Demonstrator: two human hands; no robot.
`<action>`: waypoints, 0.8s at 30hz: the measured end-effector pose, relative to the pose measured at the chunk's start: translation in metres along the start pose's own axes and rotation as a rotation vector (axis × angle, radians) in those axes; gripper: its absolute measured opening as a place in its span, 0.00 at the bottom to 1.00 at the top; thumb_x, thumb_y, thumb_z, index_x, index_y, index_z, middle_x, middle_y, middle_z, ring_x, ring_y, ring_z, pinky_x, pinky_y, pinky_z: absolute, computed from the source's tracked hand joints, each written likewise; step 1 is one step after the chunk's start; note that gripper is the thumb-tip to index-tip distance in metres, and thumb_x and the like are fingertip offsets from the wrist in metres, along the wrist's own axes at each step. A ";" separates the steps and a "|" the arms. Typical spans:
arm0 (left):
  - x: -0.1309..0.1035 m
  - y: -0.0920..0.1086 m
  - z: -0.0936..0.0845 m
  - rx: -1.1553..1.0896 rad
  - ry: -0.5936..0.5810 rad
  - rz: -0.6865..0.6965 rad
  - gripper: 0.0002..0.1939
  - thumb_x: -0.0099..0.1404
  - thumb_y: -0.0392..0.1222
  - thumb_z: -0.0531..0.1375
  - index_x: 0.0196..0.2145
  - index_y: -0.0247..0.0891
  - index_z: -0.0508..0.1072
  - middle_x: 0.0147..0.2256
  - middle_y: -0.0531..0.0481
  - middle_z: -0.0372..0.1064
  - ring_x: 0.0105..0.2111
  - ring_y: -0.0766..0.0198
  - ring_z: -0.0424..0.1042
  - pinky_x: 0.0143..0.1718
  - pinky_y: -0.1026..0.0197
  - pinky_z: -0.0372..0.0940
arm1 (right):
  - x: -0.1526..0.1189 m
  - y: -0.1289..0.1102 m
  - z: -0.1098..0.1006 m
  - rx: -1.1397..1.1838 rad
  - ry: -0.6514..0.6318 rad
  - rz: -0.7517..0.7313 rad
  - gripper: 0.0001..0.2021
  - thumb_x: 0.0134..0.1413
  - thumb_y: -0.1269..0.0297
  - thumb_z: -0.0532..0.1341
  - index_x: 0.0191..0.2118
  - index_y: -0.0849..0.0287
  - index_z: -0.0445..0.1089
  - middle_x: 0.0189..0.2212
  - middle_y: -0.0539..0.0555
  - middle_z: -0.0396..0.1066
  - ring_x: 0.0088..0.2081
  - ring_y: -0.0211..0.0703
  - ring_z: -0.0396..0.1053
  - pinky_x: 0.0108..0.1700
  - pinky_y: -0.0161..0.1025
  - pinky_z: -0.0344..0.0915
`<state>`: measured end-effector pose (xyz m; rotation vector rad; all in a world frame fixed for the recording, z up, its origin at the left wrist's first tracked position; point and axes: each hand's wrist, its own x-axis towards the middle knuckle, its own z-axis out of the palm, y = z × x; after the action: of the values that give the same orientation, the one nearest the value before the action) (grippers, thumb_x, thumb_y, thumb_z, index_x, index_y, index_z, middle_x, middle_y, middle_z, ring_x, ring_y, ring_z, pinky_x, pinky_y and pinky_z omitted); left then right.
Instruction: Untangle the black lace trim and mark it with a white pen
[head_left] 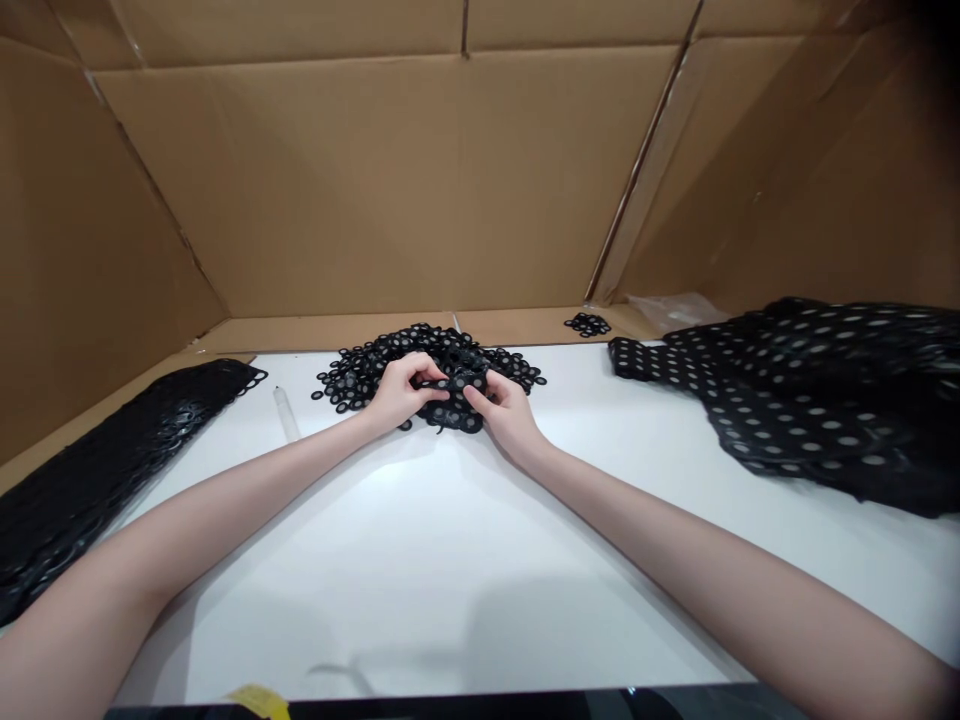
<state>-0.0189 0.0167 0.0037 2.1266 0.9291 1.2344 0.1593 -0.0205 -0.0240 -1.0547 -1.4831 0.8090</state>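
Observation:
A pile of small black rings (367, 360) lies on the white tabletop at the far middle. In front of this pile my left hand (403, 392) pinches the left end of a black dotted strip (457, 384) between thumb and fingertips. My right hand (508, 412) grips the strip's right side, its thumb on the near face. Part of the strip hangs down between the hands, over the near edge of the rings. My fingers cover some of the strip, and where it ends among the rings is hard to make out.
To the right, a large black sheet with round holes (795, 400) is heaped. At the left lies a long black bundle (135, 440), beside a thin clear tube (286, 414). A small ring cluster (587, 324) sits near the cardboard wall (345, 190). Yellow tape (259, 700) marks the front edge.

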 end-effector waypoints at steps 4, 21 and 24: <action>0.000 -0.003 0.003 0.022 0.013 0.019 0.06 0.49 0.37 0.67 0.22 0.37 0.72 0.24 0.54 0.65 0.28 0.65 0.61 0.30 0.62 0.55 | 0.000 0.000 0.000 -0.028 0.004 -0.017 0.13 0.48 0.54 0.59 0.24 0.56 0.58 0.22 0.48 0.59 0.27 0.39 0.55 0.31 0.37 0.56; 0.000 -0.006 -0.003 -0.086 -0.037 -0.033 0.10 0.50 0.44 0.69 0.29 0.37 0.78 0.29 0.50 0.71 0.32 0.62 0.68 0.37 0.60 0.62 | 0.002 0.009 0.000 0.043 0.028 0.014 0.14 0.49 0.51 0.61 0.30 0.57 0.66 0.27 0.51 0.70 0.32 0.44 0.65 0.34 0.39 0.63; 0.002 -0.007 -0.001 -0.109 -0.032 -0.050 0.11 0.48 0.44 0.70 0.27 0.36 0.76 0.27 0.52 0.70 0.31 0.63 0.68 0.36 0.61 0.62 | 0.001 0.009 0.000 0.036 0.022 0.016 0.12 0.49 0.53 0.61 0.29 0.57 0.65 0.26 0.51 0.69 0.31 0.43 0.64 0.34 0.39 0.62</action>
<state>-0.0212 0.0225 0.0007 2.0203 0.8757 1.1946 0.1605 -0.0162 -0.0314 -1.0467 -1.4378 0.8300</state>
